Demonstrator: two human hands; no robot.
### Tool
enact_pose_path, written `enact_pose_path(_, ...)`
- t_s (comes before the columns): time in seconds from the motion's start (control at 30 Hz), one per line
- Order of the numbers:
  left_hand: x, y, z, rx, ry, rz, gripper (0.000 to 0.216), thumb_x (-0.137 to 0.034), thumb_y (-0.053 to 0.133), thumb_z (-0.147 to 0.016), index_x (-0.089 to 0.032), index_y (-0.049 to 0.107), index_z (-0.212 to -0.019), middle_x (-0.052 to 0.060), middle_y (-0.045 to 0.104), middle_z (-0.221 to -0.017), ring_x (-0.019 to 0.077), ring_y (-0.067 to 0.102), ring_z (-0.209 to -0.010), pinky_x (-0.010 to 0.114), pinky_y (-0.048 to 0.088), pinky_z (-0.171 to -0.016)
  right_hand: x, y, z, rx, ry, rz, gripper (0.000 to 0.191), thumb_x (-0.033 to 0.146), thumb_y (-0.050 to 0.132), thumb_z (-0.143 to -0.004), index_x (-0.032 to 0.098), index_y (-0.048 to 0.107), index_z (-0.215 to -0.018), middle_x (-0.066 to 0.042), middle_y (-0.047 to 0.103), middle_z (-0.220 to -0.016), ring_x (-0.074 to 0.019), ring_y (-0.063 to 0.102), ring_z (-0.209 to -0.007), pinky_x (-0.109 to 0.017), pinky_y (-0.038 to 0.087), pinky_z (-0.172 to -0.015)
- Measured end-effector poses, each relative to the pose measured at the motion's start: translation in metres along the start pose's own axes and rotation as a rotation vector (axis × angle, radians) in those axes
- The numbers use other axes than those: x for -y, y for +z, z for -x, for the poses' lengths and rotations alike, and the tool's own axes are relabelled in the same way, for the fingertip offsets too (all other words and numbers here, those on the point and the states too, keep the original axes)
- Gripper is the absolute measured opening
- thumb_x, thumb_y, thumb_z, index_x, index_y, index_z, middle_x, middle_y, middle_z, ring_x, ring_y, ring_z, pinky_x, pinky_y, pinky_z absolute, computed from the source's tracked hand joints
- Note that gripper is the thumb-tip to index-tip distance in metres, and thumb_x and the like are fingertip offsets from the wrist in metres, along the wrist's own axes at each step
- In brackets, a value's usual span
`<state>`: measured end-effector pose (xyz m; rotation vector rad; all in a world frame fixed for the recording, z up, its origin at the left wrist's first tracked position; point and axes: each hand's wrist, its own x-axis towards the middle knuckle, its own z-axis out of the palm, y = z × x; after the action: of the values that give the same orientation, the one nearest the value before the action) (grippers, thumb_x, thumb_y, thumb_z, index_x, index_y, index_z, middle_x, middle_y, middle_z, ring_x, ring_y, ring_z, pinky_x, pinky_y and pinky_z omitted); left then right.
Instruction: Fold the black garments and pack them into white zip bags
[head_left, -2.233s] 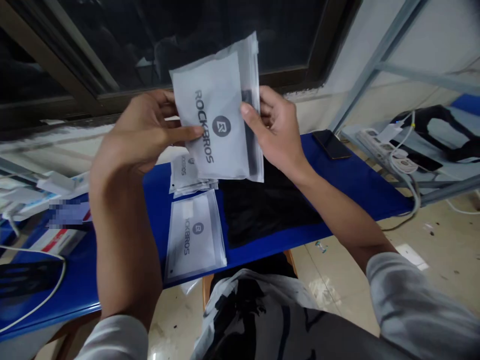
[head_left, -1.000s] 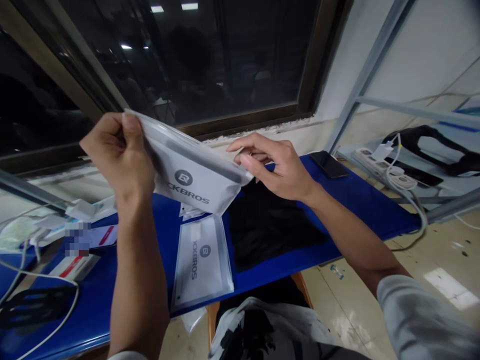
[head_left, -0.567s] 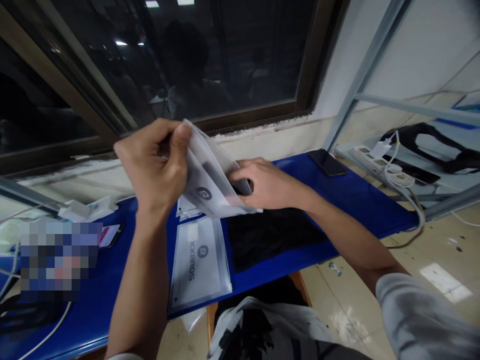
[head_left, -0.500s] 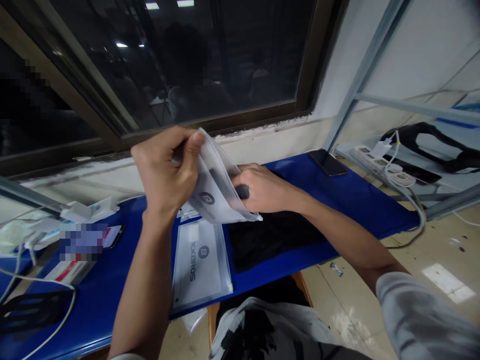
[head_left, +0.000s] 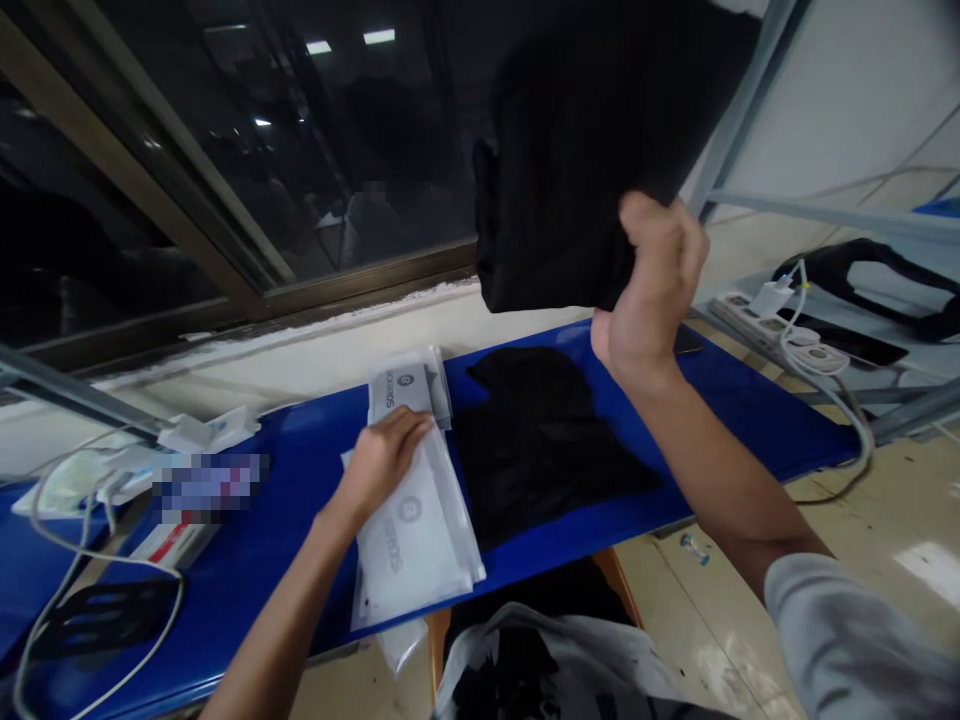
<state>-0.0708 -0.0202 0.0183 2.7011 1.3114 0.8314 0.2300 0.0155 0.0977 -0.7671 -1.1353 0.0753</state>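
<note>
My right hand (head_left: 656, 270) is raised above the table, its fingers closed on the edge of a folded black cloth (head_left: 570, 180). The cloth hangs in front of the window; its upper end leaves the picture. My left hand (head_left: 386, 455) grips the upper edge of a frosted zip bag (head_left: 420, 530) with a printed logo, which lies over another such bag near the table's front edge. Just beyond that hand sits another printed zip bag (head_left: 401, 385) by the wall. A second black cloth (head_left: 547, 450) is spread on the table right of the bags.
The blue table (head_left: 757, 410) runs along a wall under a dark window. On the left are cables, a red-and-white box (head_left: 172, 540) and a black slotted object (head_left: 105, 615). A metal rack with a power strip (head_left: 787, 330) stands on the right.
My right hand has come out of the bag and lifted a folded black cloth high. My left hand has come down with the zip bag to the bags on the table.
</note>
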Motion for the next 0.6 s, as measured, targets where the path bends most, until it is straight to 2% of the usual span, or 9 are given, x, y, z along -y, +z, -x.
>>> enact_pose_path(0.1,0.001,0.014,0.046,0.023,0.031,-0.146,0.032,-0.033,0.047,-0.103,-0.018,0.067,-0.123,0.013,0.069,-0.12,0.0294,0.067,-0.113,0.044,0.056,-0.092,0.001,0.005,0.006,0.04,-0.078,-0.019,0.038,0.054,0.042,-0.104,0.023,0.062,-0.097,-0.002,0.062,-0.093,-0.0266,0.063,-0.113,-0.041,0.057,-0.091)
enact_pose_path(0.17,-0.009,0.012,0.078,0.047,-0.004,-0.229,0.033,-0.03,0.049,-0.103,-0.021,0.064,-0.13,0.012,0.068,-0.128,0.0313,0.062,-0.123,0.05,0.052,-0.1,0.003,0.007,0.01,0.072,-0.113,-0.005,0.037,0.055,0.045,-0.102,0.022,0.062,-0.097,-0.003,0.062,-0.09,-0.0257,0.064,-0.106,-0.038,0.056,-0.089)
enact_pose_path(0.23,-0.023,0.01,0.108,0.134,0.01,-0.295,0.041,-0.035,0.051,-0.101,-0.025,0.058,-0.14,0.01,0.064,-0.139,0.0343,0.051,-0.136,0.057,0.046,-0.108,0.005,0.008,0.013,0.125,-0.117,0.026,0.038,0.056,0.046,-0.102,0.022,0.063,-0.099,-0.005,0.064,-0.09,-0.0259,0.064,-0.103,-0.037,0.055,-0.088)
enact_pose_path(0.33,-0.037,0.018,0.139,0.261,0.029,-0.369,0.065,-0.049,0.05,-0.1,-0.025,0.034,-0.158,0.01,0.042,-0.159,0.0384,0.028,-0.151,0.065,0.029,-0.119,0.008,0.01,0.018,0.184,-0.132,0.023,0.038,0.056,0.046,-0.101,0.022,0.064,-0.101,-0.005,0.064,-0.091,-0.027,0.063,-0.102,-0.038,0.055,-0.087)
enact_pose_path(0.4,-0.037,0.027,0.148,0.297,0.002,-0.392,0.074,-0.051,0.047,-0.101,-0.022,0.019,-0.163,0.01,0.031,-0.165,0.0383,0.019,-0.154,0.066,0.023,-0.121,0.008,0.011,0.02,0.237,-0.144,0.011,0.037,0.055,0.046,-0.102,0.023,0.064,-0.106,-0.005,0.064,-0.095,-0.0277,0.063,-0.105,-0.039,0.055,-0.088)
enact_pose_path(0.47,-0.032,0.033,0.148,0.304,-0.003,-0.387,0.075,-0.049,0.046,-0.102,-0.023,0.013,-0.163,0.01,0.028,-0.166,0.0372,0.017,-0.155,0.065,0.023,-0.121,0.009,0.012,0.021,0.33,-0.141,0.024,0.036,0.052,0.046,-0.102,0.024,0.064,-0.114,-0.006,0.066,-0.103,-0.0285,0.063,-0.11,-0.041,0.055,-0.091)
enact_pose_path(0.53,-0.027,0.03,0.142,0.275,0.019,-0.362,0.076,-0.049,0.048,-0.101,-0.025,0.012,-0.164,0.009,0.033,-0.164,0.0376,0.019,-0.154,0.066,0.023,-0.121,0.012,0.011,0.019,0.42,-0.146,0.033,0.034,0.049,0.047,-0.102,0.024,0.064,-0.119,-0.006,0.068,-0.108,-0.0285,0.063,-0.113,-0.042,0.055,-0.093)
enact_pose_path(0.6,-0.026,0.016,0.126,0.185,0.031,-0.307,0.076,-0.047,0.051,-0.1,-0.027,0.015,-0.164,0.009,0.042,-0.159,0.0385,0.024,-0.153,0.068,0.022,-0.121,0.014,0.011,0.016,0.486,-0.157,0.024,0.033,0.045,0.049,-0.102,0.024,0.065,-0.122,-0.006,0.07,-0.112,-0.0276,0.064,-0.114,-0.042,0.054,-0.098)
